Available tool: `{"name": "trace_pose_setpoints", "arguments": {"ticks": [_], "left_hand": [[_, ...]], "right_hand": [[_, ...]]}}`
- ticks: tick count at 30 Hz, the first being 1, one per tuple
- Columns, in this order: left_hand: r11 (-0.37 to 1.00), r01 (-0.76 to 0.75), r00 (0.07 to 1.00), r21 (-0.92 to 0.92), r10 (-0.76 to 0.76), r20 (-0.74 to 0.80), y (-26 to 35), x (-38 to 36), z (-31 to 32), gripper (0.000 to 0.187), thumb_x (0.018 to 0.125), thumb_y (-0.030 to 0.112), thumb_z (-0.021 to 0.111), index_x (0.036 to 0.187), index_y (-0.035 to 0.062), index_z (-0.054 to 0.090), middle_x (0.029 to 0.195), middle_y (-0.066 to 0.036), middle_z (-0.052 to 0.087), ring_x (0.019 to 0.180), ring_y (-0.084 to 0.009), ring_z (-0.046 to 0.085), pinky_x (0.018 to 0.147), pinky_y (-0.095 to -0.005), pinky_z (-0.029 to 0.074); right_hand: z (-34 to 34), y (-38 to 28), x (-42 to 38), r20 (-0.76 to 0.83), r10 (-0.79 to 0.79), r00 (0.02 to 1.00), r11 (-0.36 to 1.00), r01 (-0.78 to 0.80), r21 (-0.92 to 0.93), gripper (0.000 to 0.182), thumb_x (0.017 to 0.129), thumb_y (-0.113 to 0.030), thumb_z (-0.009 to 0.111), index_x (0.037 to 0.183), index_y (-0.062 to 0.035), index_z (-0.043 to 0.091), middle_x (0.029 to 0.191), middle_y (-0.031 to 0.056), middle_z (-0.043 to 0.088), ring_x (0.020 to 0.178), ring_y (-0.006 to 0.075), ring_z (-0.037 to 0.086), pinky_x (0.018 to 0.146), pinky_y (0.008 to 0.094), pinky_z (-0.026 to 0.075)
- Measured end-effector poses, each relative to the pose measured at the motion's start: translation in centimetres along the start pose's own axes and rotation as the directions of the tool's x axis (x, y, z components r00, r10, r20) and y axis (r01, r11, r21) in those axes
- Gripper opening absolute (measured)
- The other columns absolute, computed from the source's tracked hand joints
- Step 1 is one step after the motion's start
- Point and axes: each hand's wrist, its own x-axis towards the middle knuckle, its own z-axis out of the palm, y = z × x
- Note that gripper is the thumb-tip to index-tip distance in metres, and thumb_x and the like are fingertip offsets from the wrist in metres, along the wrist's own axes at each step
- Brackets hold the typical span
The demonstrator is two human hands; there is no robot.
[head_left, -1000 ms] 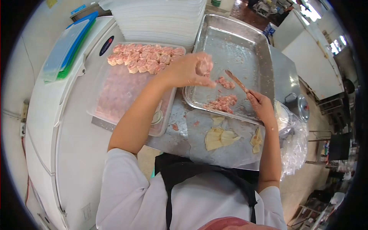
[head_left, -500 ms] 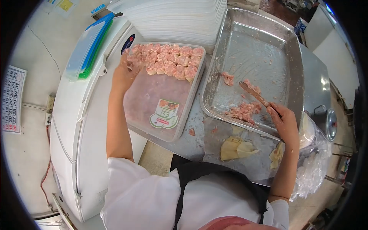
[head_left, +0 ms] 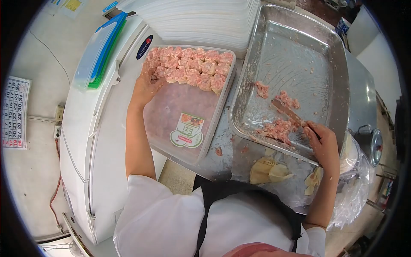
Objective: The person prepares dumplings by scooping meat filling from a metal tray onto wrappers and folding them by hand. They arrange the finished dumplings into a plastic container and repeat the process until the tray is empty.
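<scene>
In the head view, my left hand is at the left end of the front row of open-topped meat dumplings. Its thumb and fingers close around a dumpling there, partly hidden by the fingers. The rows fill the far part of a translucent plastic container with a printed label. My right hand grips a narrow flat spatula smeared with meat. Its blade points into a deep metal tray, among clumps of pink minced meat.
Pale dumpling wrappers lie on a plastic sheet before the tray. A tall stack of white plastic lids or trays stands behind the container. Left is a white freezer with coloured boards; right are a plastic bag and lidded pot.
My left hand, blurred before, has come to rest at the left end of the dumpling row, a dumpling at its fingers. The right hand keeps the spatula over the tray. The view shifted slightly.
</scene>
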Motion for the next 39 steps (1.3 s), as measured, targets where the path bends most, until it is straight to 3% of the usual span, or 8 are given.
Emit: {"name": "trace_pose_setpoints", "arguments": {"ticks": [4, 10, 12, 16, 20, 28, 37, 39], "left_hand": [[0.957, 0.192, 0.978, 0.218, -0.206, 0.042, 0.7, 0.1, -0.8, 0.064, 0.082, 0.004, 0.067, 0.141, 0.0087, 0.044, 0.119, -0.013, 0.065, 0.09, -0.0187, 0.067, 0.079, -0.0313, 0.053], [0.937, -0.134, 0.924, 0.321, 0.235, -0.3, 7.0, -4.4, -0.6, 0.027, 0.085, 0.007, 0.064, 0.111, 0.0075, 0.066, 0.112, -0.007, 0.067, 0.097, -0.0207, 0.064, 0.082, -0.0333, 0.052], [0.795, -0.344, 0.856, 0.5, 0.485, -0.182, 11.4, -7.9, 0.6, 0.022, 0.085, 0.007, 0.065, 0.106, 0.0084, 0.068, 0.114, -0.009, 0.065, 0.106, -0.024, 0.06, 0.091, -0.0375, 0.048], [0.722, -0.641, 0.767, 0.261, 0.586, 0.261, 17.7, -14.2, 3.2, 0.026, 0.075, 0.002, 0.068, 0.1, 0.0076, 0.068, 0.117, -0.016, 0.061, 0.115, -0.0337, 0.055, 0.097, -0.0395, 0.044], [0.751, -0.656, 0.679, 0.074, 0.543, 0.494, 16.6, -18.3, 7.0, 0.03, 0.072, -0.001, 0.067, 0.1, 0.0069, 0.067, 0.121, -0.019, 0.058, 0.119, -0.0373, 0.052, 0.097, -0.0402, 0.045], [0.834, -0.462, 0.806, 0.302, 0.253, 0.535, 14.8, -19.1, 10.7, 0.018, 0.076, -0.008, 0.057, 0.09, 0.0029, 0.061, 0.091, -0.015, 0.057, 0.092, -0.0373, 0.058, 0.081, -0.0415, 0.049], [0.793, -0.597, 0.789, 0.119, 0.554, 0.266, 27.1, -11.1, 10.6, 0.013, 0.084, 0.004, 0.066, 0.097, 0.0034, 0.063, 0.099, -0.013, 0.062, 0.083, -0.0258, 0.063, 0.072, -0.0354, 0.051], [0.803, -0.59, 0.766, 0.089, 0.521, 0.376, 25.8, -9.5, 13.6, 0.015, 0.084, 0.006, 0.067, 0.099, 0.0038, 0.064, 0.101, -0.013, 0.063, 0.085, -0.0262, 0.064, 0.073, -0.0347, 0.051]], "right_hand": [[0.2, 0.1, -0.1, -0.067, 0.02, 0.998, 0.999, -0.017, 0.045, 0.024, 0.089, -0.018, 0.065, 0.104, 0.0007, 0.066, 0.086, 0.0198, 0.066, 0.072, 0.0321, 0.063, 0.068, 0.0355, 0.049], [0.3, 1.4, -0.8, -0.146, -0.068, 0.987, 0.995, 0.057, -0.076, 0.028, 0.09, -0.026, 0.063, 0.105, -0.0022, 0.067, 0.082, 0.0204, 0.064, 0.071, 0.036, 0.061, 0.067, 0.0367, 0.048], [0.3, 1.5, -0.8, -0.141, -0.041, 0.989, 0.995, 0.028, -0.091, 0.03, 0.091, -0.028, 0.062, 0.105, -0.0027, 0.067, 0.082, 0.0205, 0.064, 0.072, 0.0365, 0.061, 0.068, 0.0375, 0.048], [0.4, 2.3, -0.7, -0.13, -0.068, 0.989, 0.993, 0.055, -0.105, 0.033, 0.091, -0.032, 0.06, 0.106, -0.0035, 0.068, 0.084, 0.0217, 0.065, 0.077, 0.0388, 0.062, 0.071, 0.0403, 0.048], [0.1, 2.4, -0.6, -0.148, -0.077, 0.986, 0.993, 0.062, -0.103, 0.033, 0.091, -0.031, 0.06, 0.107, -0.0042, 0.069, 0.087, 0.0224, 0.066, 0.08, 0.0398, 0.063, 0.073, 0.0413, 0.048], [-0.5, 2.5, -0.9, -0.127, -0.076, 0.989, 0.997, 0.074, -0.025, 0.035, 0.09, -0.034, 0.059, 0.107, -0.0058, 0.07, 0.092, 0.0218, 0.067, 0.087, 0.0398, 0.064, 0.077, 0.044, 0.049], [-0.2, 3.5, -0.7, -0.171, -0.122, 0.978, 0.989, 0.134, 0.065, 0.033, 0.091, -0.033, 0.061, 0.108, -0.0061, 0.07, 0.087, 0.022, 0.067, 0.077, 0.038, 0.063, 0.071, 0.0413, 0.049], [-0.2, 3.6, -0.7, -0.189, -0.108, 0.976, 0.988, 0.127, 0.087, 0.033, 0.091, -0.033, 0.061, 0.108, -0.0063, 0.07, 0.087, 0.022, 0.067, 0.078, 0.038, 0.063, 0.071, 0.0414, 0.049]]}}
